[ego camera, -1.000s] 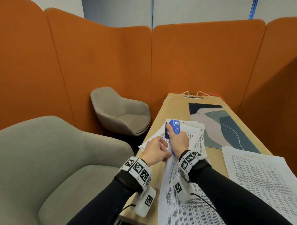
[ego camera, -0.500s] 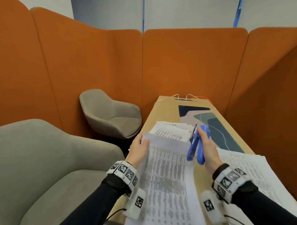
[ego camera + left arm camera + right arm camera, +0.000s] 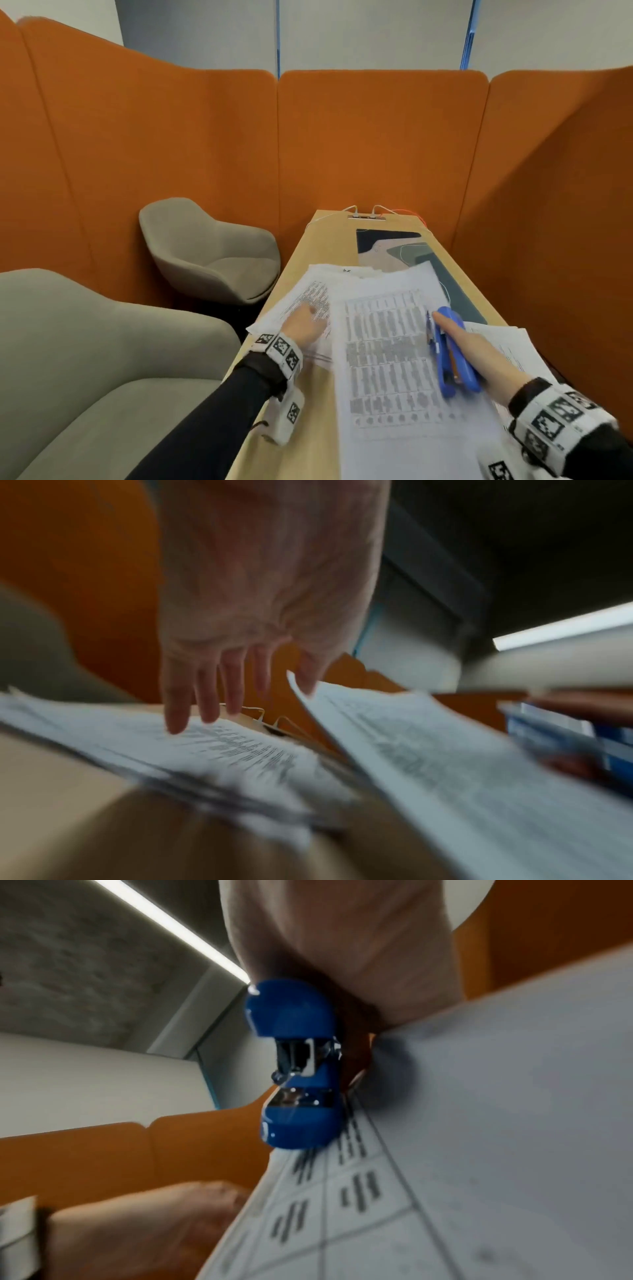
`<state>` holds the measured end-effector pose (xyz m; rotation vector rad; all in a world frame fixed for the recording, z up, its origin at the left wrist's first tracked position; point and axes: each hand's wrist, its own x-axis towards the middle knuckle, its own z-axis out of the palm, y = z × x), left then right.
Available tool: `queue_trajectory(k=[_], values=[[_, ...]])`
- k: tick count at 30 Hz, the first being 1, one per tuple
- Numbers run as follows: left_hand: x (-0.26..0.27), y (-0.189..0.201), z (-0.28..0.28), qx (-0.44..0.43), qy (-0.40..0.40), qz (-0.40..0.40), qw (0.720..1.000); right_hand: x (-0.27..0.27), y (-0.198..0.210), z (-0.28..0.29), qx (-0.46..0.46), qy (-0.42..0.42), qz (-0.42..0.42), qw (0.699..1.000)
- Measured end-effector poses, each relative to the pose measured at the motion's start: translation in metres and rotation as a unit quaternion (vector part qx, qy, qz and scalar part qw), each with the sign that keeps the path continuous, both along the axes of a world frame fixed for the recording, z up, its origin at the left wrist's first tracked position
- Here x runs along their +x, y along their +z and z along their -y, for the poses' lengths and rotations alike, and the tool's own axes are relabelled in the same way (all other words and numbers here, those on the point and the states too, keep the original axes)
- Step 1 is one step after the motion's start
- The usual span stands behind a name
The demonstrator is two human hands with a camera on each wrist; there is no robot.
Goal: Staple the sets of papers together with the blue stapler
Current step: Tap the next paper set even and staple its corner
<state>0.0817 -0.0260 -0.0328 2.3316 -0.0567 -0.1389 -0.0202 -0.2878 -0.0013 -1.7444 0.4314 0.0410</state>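
My right hand [image 3: 460, 337] grips the blue stapler [image 3: 454, 356], index finger laid straight along its top; its mouth faces away from me, seen close up as the stapler [image 3: 294, 1069]. A printed set of papers [image 3: 387, 359] lies blurred across the table's middle, its right edge under the stapler and the right hand. My left hand [image 3: 306, 325] rests with straight fingers [image 3: 209, 696] on the left paper stack [image 3: 308, 294]. The thumb touches the raised edge of the middle set [image 3: 445, 750]. Whether the right hand also holds that set is unclear.
Another paper stack [image 3: 507, 346] sits at the right behind the right hand. A patterned desk mat [image 3: 390, 253] and cables [image 3: 366, 214] occupy the far end of the wooden table [image 3: 315, 431]. Two grey armchairs [image 3: 212, 257] stand left. Orange partitions [image 3: 376, 144] surround everything.
The stapler left the far-left stack and moved right and toward me. My left hand lifted a set, let it go, and now lies on the left stack; the set moved right.
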Motion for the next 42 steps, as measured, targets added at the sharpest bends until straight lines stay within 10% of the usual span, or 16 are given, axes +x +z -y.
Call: queue_trajectory(k=[5,19,31,37,42], values=[[-0.01,-0.024,0.005,0.323,-0.133,-0.055,0.935,0.003,0.005,0.079,-0.039,-0.068,-0.041,0.996],[-0.004,-0.014,0.026,0.424,-0.149,0.01,0.893,0.01,-0.02,0.1,-0.326,-0.114,-0.133,0.929],[-0.009,-0.007,0.04,0.49,-0.197,0.085,0.845,0.005,-0.018,0.01,-0.152,0.043,-0.055,0.986],[-0.019,0.018,0.012,0.431,-0.165,0.077,0.884,0.008,-0.018,0.01,-0.112,0.045,-0.052,0.991],[-0.078,0.034,-0.004,0.401,-0.314,0.048,0.86,0.011,-0.015,0.011,-0.01,0.046,-0.034,0.998]])
